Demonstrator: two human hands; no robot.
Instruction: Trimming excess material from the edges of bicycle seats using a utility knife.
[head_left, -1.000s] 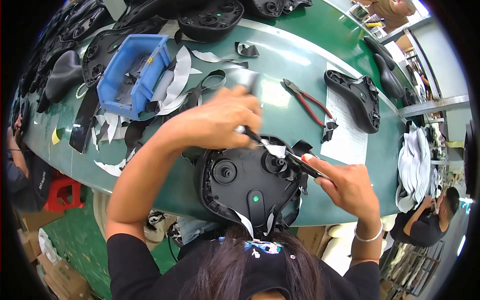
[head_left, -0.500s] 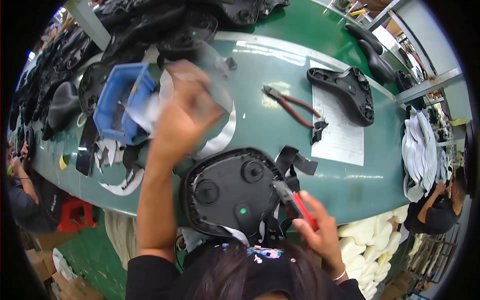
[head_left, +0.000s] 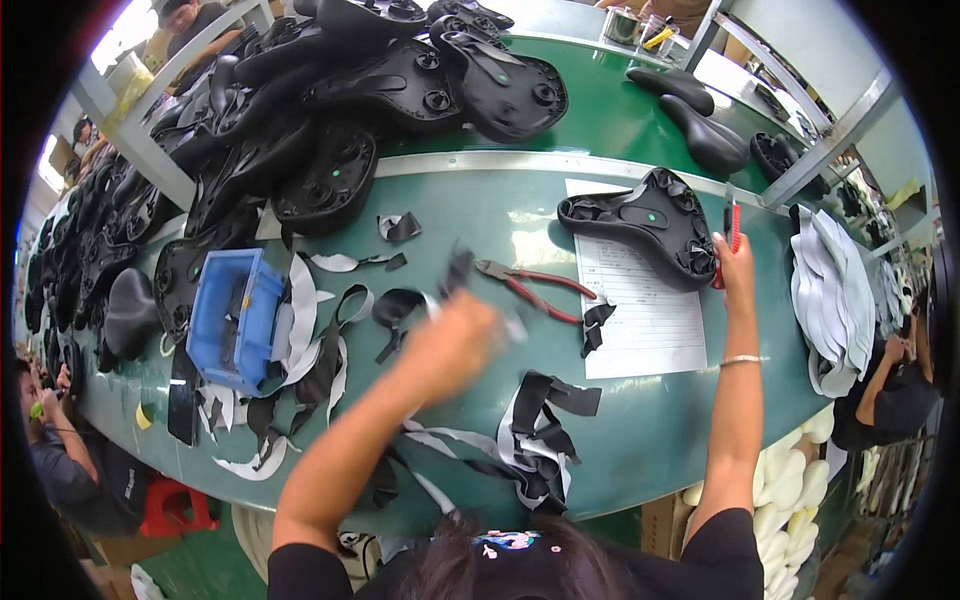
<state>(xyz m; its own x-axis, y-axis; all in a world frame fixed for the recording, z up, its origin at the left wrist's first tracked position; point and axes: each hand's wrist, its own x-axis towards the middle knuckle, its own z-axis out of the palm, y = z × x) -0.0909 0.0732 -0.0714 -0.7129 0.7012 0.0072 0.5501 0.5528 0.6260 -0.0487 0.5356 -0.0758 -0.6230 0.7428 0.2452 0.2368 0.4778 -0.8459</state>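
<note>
Noting a shift to the far right: the right hand (head_left: 737,265), close to the body a moment ago, now reaches out across the table (head_left: 760,350), fingers clamped round a red knife (head_left: 735,226), blade upward. A bike seat (head_left: 622,213) lies bottom up immediately left of these fingers, over the top of a white sheet (head_left: 645,335); contact between fingers and rim cannot be told. The seat earlier below the left fingers has left that spot; whether it is the one on the sheet is uncertain. Black and white scraps (head_left: 540,440) remain there, below and right of the left fingers.

Left hand (head_left: 460,340): blurred by motion, pale smear beside the fingertips. Cannot tell if the fingers are apart, together or holding anything. Red-handled pliers (head_left: 512,278) lie open, just above and right of them; blue bin (head_left: 266,325) well to their left.

Reading: with knife and seat both away from the near spot, cutting there appears paused.
</note>
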